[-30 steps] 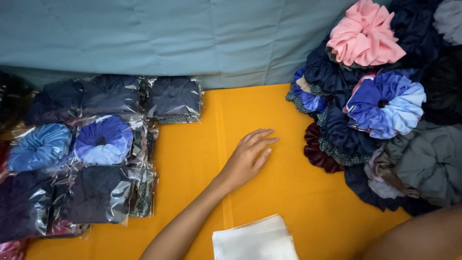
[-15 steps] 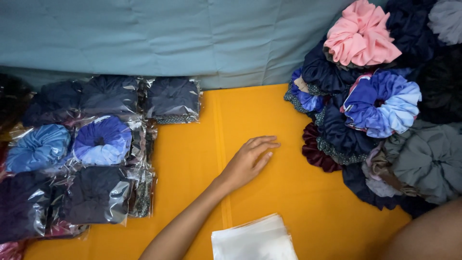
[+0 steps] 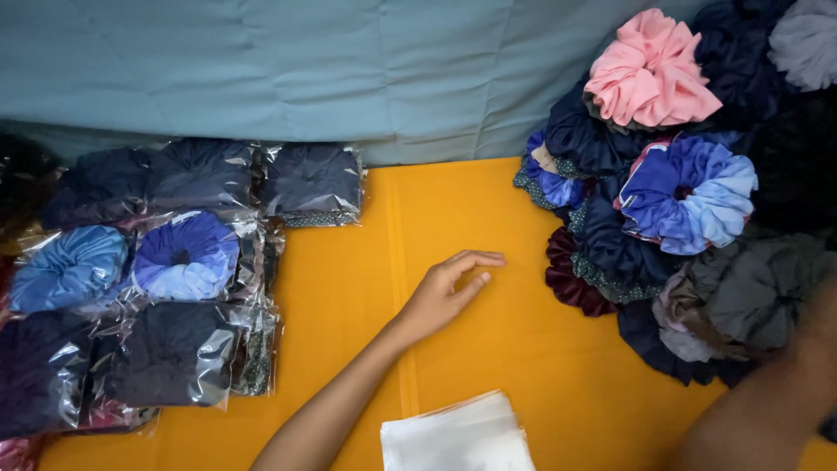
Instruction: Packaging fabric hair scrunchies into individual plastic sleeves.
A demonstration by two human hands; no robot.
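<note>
My left hand (image 3: 446,290) lies on the orange cloth (image 3: 488,218) with its fingers loosely stretched toward a dark red scrunchie (image 3: 571,281), and it holds nothing. That scrunchie is at the edge of a pile of loose scrunchies, among them a pink one (image 3: 649,74), a blue and white one (image 3: 689,187) and a grey one (image 3: 750,292). My right forearm (image 3: 767,406) comes up from the bottom right to the grey scrunchie. The right hand (image 3: 821,316) is blurred at the frame's edge, and its grip is unclear.
Several scrunchies packed in clear plastic bags (image 3: 183,257) lie in rows on the left. A stack of empty clear bags (image 3: 458,432) sits at the bottom centre. A pale blue cloth (image 3: 261,61) covers the far side.
My right arm has reached further up into the pile at the right. My left hand has hardly moved, its fingers a little more curled.
</note>
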